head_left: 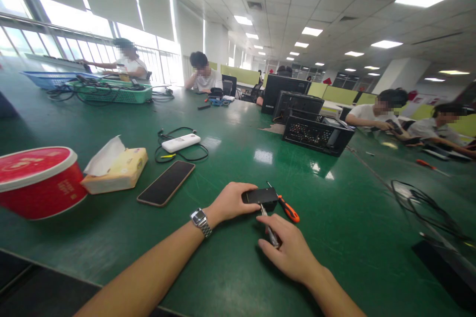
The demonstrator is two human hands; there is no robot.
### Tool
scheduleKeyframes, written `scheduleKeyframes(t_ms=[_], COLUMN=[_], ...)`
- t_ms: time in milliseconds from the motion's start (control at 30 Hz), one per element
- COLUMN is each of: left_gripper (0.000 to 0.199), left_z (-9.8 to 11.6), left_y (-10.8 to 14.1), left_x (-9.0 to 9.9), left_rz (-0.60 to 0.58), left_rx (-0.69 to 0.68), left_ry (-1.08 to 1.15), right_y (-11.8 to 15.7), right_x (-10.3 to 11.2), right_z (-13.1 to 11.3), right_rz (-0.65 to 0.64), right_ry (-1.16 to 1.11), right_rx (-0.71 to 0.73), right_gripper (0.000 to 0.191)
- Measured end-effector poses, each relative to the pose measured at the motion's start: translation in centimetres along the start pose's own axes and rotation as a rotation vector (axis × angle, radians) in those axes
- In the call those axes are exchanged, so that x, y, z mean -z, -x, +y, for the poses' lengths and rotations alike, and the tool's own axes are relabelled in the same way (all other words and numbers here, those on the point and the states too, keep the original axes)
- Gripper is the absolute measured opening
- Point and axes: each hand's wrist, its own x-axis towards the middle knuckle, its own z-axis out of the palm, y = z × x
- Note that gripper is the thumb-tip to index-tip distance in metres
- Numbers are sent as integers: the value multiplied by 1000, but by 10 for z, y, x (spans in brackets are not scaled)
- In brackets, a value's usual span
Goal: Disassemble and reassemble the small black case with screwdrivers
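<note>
My left hand (234, 202), with a silver watch (201, 221) on its wrist, grips the left end of a small black box (262, 197) on the green table. Its fingers wrap round the far side and the thumb lies along the near edge. In my right hand (288, 247) is a screwdriver (272, 235) with a partly clear handle. The screwdriver's tip end meets the near side of the black box; the exact contact point is too small to make out. Just right of the box lies an orange and black screwdriver (288, 209), touched by neither hand.
Left on the green table (148, 252) are a phone (166, 183), a tissue pack (117, 171), a red tub (40, 181) and a white power bank (181, 143) with a cable. Beyond stand a computer case (318, 131) and baskets (111, 91). Black cables (427, 205) lie right. Several people sit farther off.
</note>
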Motion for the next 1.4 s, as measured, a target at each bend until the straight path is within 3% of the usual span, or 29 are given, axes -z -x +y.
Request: scheduleKeyframes(t_ms=[200,633,833,1067,1200,1300,1400], left_gripper=[57,58,63,67,57,43,36], left_z=[-3,-4,-2,-4,-4,-4,-5], left_y=[1,2,2,2,2,3,3], left_x=[-1,-4,1,6,8,10,10], left_rz=[-14,11,-43,-76,-90,-83,-72], left_rx=[-18,-9,-16,-25,0,5,15], left_ry=[-1,-36,-48,-59,-88,-90,-98], right_y=[0,-3,-4,2,4,6,10], right_x=[1,-1,-1,5,10,13,17], right_z=[2,-11,-12,-5,-1,4,11], right_rz=[-57,-182,-200,-78,19,121,302], right_ry=[57,243,283,157,104,78,78], right_rx=[-40,-22,-14,-93,-68,-40,28], right_gripper=[44,44,52,55,49,47,40])
